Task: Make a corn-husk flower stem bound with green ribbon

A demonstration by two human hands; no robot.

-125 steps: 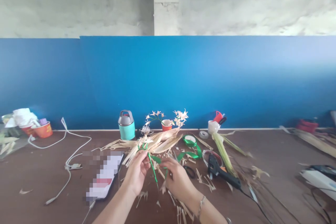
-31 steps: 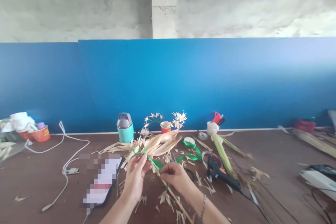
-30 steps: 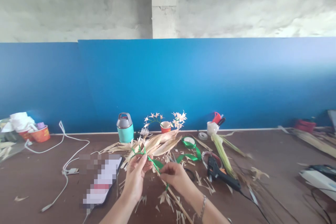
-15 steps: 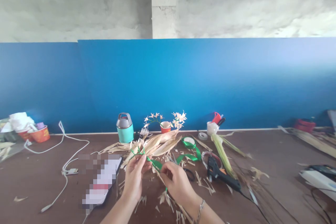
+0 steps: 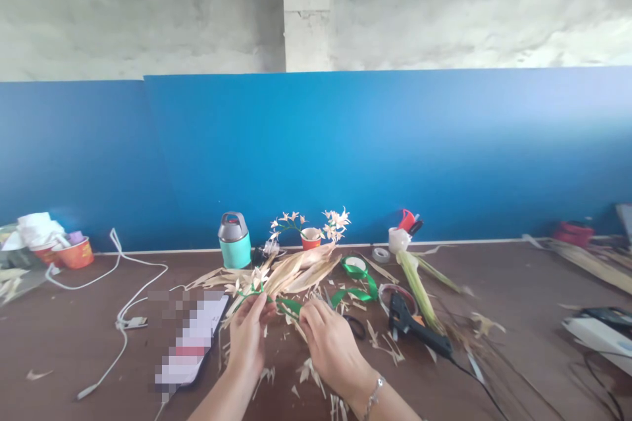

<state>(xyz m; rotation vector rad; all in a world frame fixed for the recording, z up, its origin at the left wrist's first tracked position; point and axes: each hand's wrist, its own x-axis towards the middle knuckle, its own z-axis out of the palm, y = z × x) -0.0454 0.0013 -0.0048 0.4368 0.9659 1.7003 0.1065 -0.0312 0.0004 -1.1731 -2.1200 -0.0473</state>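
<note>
My left hand [image 5: 249,329] pinches the green-wrapped stem of a flower spray [image 5: 254,281] with small cream husk petals, which points up and to the left. From the stem a green ribbon [image 5: 291,306] stretches across to my right hand [image 5: 328,335], whose fingers are closed on it. Beyond the right hand the ribbon loops back to its roll [image 5: 354,266] on the table. Scissors [image 5: 354,326] lie just past my right hand, partly hidden by it. Dried corn husks [image 5: 301,270] are heaped behind both hands.
A glue gun [image 5: 417,329] with its cord lies right of my hands, by a green stalk [image 5: 419,286]. To the left are a phone [image 5: 195,339] and white cables [image 5: 123,306]. A teal flask [image 5: 235,243] and a red cup [image 5: 311,239] with finished flowers stand behind. Husk scraps litter the table.
The flower spray has turned and shifted slightly left in my left hand. My right hand has rolled over and moved a little up, still on the ribbon.
</note>
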